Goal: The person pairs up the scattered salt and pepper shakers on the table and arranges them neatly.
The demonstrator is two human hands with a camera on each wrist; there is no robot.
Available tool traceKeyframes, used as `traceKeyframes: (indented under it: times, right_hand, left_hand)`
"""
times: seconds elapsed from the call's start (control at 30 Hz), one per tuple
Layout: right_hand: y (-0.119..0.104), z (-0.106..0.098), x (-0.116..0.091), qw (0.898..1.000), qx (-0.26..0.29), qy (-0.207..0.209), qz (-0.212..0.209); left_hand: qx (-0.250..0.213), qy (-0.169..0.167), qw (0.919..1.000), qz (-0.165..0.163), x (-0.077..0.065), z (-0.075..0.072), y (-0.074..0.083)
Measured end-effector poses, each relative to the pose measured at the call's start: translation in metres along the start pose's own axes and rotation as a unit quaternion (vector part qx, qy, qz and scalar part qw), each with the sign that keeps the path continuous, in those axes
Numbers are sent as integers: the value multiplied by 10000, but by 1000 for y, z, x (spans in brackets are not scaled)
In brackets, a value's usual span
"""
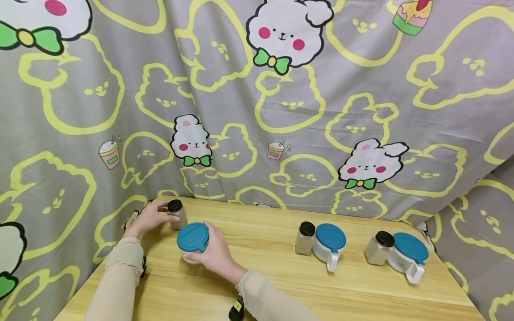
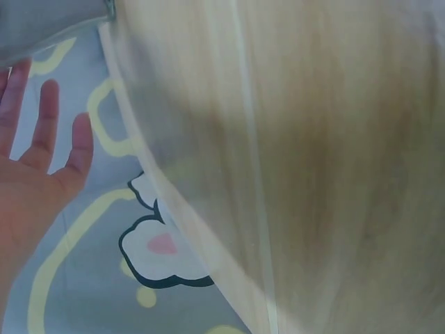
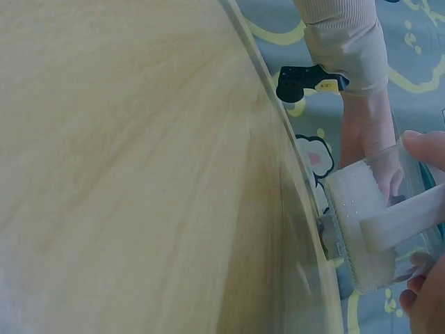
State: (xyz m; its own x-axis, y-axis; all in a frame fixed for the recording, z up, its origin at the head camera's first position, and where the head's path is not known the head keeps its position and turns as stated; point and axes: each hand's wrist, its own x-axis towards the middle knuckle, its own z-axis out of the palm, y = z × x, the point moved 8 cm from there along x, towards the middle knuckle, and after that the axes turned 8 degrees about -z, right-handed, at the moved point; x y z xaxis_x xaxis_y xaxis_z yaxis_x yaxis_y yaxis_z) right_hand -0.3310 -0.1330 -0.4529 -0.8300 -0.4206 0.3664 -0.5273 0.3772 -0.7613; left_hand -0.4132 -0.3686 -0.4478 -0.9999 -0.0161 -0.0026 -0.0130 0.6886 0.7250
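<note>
At the table's back left, my left hand (image 1: 150,219) pinches a glass shaker jar (image 1: 178,218) with a black lid, thumb in front. Three of that hand's fingers (image 2: 45,122) stand apart from the glass in the left wrist view. Just in front of it, my right hand (image 1: 218,249) grips a clear seasoning jar (image 1: 192,238) by its side, its blue lid on. In the right wrist view white granules show inside this seasoning jar (image 3: 361,216), along with its white handle.
Two similar pairs stand on the wooden table (image 1: 257,285): a black-lidded shaker jar (image 1: 305,240) beside a blue-lidded jar (image 1: 330,240), and farther right another shaker jar (image 1: 377,249) beside another blue-lidded jar (image 1: 409,254). A patterned curtain (image 1: 249,107) hangs behind the table.
</note>
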Motion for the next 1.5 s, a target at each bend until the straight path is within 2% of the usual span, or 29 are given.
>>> traceKeyframes:
  times: [0.33, 0.63, 0.83, 1.07, 1.33, 1.5]
  right_hand:
    - [4, -12, -2, 9999, 76, 126, 90]
    - [11, -20, -3, 9990, 315, 284, 164]
    - [17, -26, -5, 9981, 369, 438, 216]
    - [22, -35, -10, 9964, 415, 682, 281]
    - [28, -50, -14, 9931, 397, 1038, 380]
    - [35, -57, -17, 9916, 311, 1183, 420]
  left_hand:
    - [-46, 261, 9995, 174, 2, -2, -2]
    - [66, 366, 9993, -3, -4, -2, -1]
    - [162, 464, 9988, -56, -7, -1, 3]
    - [167, 582, 9981, 102, -8, -1, 10]
    - [-95, 566, 9983, 129, -7, 2, 15]
    - [-143, 591, 9978, 278, -10, 4, 24]
